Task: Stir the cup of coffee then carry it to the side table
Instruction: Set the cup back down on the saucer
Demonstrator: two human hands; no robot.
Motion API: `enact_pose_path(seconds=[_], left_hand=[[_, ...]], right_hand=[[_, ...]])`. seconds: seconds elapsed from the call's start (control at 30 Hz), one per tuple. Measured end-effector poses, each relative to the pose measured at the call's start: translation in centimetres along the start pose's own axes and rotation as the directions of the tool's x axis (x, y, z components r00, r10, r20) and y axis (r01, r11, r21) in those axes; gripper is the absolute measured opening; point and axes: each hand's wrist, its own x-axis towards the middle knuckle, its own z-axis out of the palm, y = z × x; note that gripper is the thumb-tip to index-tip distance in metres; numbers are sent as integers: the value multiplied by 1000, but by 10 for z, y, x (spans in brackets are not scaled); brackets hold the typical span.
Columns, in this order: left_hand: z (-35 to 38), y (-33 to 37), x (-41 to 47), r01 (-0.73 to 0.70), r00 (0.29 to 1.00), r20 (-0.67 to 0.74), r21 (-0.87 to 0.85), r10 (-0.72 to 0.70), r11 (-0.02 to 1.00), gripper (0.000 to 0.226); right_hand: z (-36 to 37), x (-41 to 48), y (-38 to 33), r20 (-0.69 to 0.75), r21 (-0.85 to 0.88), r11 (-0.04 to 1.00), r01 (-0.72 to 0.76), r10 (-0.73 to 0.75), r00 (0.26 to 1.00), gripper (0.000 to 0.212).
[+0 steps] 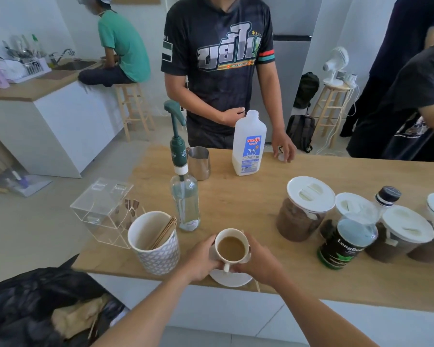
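Both hands cup the coffee cup (231,246) between them, left hand (200,259) and right hand (258,262) fingers wrapped against its sides, saucer (232,279) directly beneath.

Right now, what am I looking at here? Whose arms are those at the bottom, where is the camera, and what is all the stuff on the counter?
There is no machine here. The camera sits on a person's head and looks forward and down, so the two arms at the bottom are that person's own. The left hand and right hand cup a white cup of coffee from both sides, above its saucer at the near edge of the wooden counter. Also on the counter: a patterned holder of wooden stir sticks, a clear pump bottle, a steel jug, a milk bottle and lidded jars. Another person stands across the counter.
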Motion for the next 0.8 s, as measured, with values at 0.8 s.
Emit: enact_pose_path(seconds=[0.8], left_hand=[[-7, -5, 3, 31, 998, 64, -33, -29, 999, 85]], right_hand=[[8, 0, -4, 3, -77, 996, -42, 43, 999, 92]])
